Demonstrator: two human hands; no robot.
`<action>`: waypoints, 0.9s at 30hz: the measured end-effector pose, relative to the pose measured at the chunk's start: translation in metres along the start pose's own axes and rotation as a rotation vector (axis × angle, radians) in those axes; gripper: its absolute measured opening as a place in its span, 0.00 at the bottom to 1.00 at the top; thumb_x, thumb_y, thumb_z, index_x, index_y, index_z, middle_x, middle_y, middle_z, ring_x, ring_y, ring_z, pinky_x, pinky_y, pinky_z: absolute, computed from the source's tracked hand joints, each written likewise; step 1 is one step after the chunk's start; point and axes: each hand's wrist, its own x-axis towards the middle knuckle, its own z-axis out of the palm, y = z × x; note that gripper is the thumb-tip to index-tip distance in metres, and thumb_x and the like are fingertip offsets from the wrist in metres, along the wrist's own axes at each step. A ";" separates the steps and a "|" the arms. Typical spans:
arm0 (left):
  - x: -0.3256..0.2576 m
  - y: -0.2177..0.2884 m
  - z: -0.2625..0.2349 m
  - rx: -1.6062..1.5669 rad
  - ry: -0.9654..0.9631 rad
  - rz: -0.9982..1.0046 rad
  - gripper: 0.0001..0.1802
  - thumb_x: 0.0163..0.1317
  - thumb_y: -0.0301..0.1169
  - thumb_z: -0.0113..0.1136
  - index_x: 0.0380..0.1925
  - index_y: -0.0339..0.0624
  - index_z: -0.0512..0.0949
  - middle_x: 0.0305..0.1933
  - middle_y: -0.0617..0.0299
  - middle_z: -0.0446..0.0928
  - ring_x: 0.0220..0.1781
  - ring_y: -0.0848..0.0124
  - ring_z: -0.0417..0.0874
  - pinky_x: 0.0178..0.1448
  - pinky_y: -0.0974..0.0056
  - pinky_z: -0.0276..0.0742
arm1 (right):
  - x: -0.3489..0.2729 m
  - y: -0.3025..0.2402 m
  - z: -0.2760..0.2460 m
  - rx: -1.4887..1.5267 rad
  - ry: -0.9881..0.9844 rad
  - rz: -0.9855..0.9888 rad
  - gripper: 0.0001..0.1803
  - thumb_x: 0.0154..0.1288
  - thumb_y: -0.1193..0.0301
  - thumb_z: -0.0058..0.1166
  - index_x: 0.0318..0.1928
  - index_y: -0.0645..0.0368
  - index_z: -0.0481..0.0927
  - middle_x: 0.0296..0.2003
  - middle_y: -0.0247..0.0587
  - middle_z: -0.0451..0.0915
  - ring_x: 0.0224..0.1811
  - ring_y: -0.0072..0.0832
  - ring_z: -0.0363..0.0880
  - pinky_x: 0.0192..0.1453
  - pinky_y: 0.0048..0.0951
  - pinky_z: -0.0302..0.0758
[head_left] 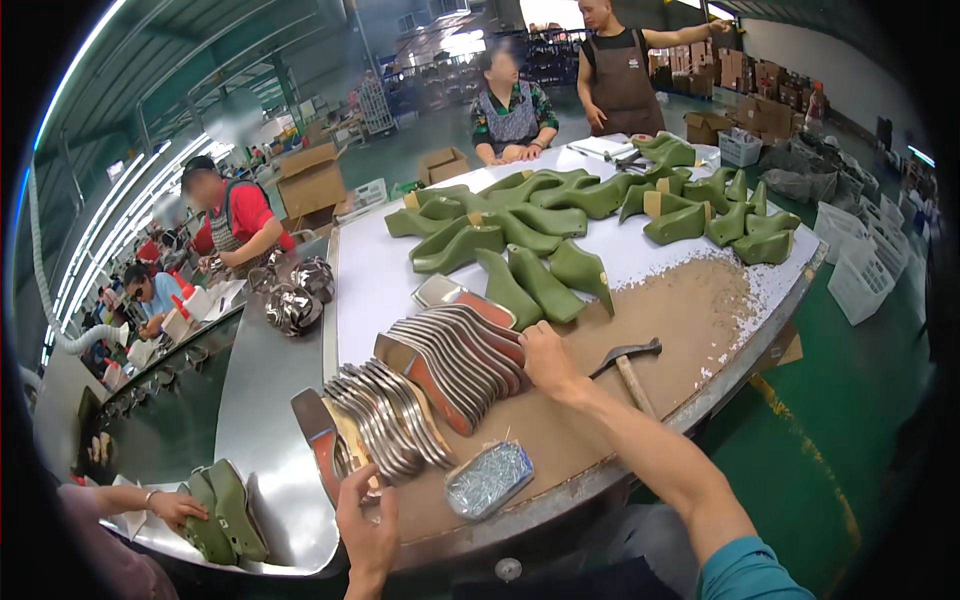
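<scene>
A row of shoe soles (455, 360), standing on edge with silvery rims and reddish faces, runs across the table before me. My right hand (550, 362) has its fingers bent against the right end of this row. In front lies a second, smaller group of soles (385, 420) with shiny edges. My left hand (368, 525) is at the near end of that group, thumb and fingers apart; whether a fingertip touches a sole is hard to tell. Between my hands sits a clear box of nails (490, 480). Right of the soles is a hammer (630, 375) with a wooden handle.
Many green shoe lasts (550, 275) cover the far table (375, 250). White scraps (715, 345) lie at right. On the left, another person's hand (180, 508) touches green lasts (225, 510) by a metal conveyor edge (260, 420). Two people stand or sit beyond; white crates (860, 260) are at right.
</scene>
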 end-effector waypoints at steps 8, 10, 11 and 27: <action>0.063 0.045 0.093 -0.712 -0.035 -0.064 0.29 0.65 0.30 0.56 0.63 0.29 0.60 0.60 0.44 0.69 0.57 0.62 0.76 0.57 0.63 0.73 | -0.017 -0.047 -0.028 0.153 0.486 -0.278 0.05 0.68 0.74 0.47 0.40 0.64 0.73 0.32 0.49 0.72 0.30 0.44 0.76 0.33 0.41 0.73; 0.082 0.055 0.104 -0.835 -0.017 -0.120 0.31 0.66 0.33 0.56 0.63 0.30 0.58 0.59 0.44 0.69 0.56 0.61 0.76 0.55 0.62 0.76 | -0.047 -0.080 -0.042 0.410 0.179 -0.159 0.07 0.68 0.75 0.48 0.44 0.64 0.73 0.32 0.48 0.73 0.32 0.39 0.77 0.35 0.38 0.73; 0.092 0.067 0.107 -0.885 -0.039 -0.168 0.31 0.66 0.35 0.57 0.63 0.31 0.57 0.58 0.46 0.69 0.56 0.60 0.76 0.54 0.60 0.77 | -0.055 -0.087 -0.054 0.457 0.019 -0.197 0.09 0.68 0.74 0.48 0.45 0.65 0.73 0.32 0.47 0.74 0.32 0.39 0.77 0.37 0.38 0.74; -0.020 0.010 0.024 -0.537 0.040 -0.279 0.28 0.71 0.37 0.47 0.66 0.33 0.58 0.58 0.56 0.70 0.53 0.67 0.73 0.58 0.66 0.69 | 0.038 0.054 -0.043 -0.274 0.275 -0.171 0.30 0.56 0.66 0.62 0.57 0.63 0.67 0.52 0.52 0.71 0.56 0.47 0.69 0.59 0.44 0.66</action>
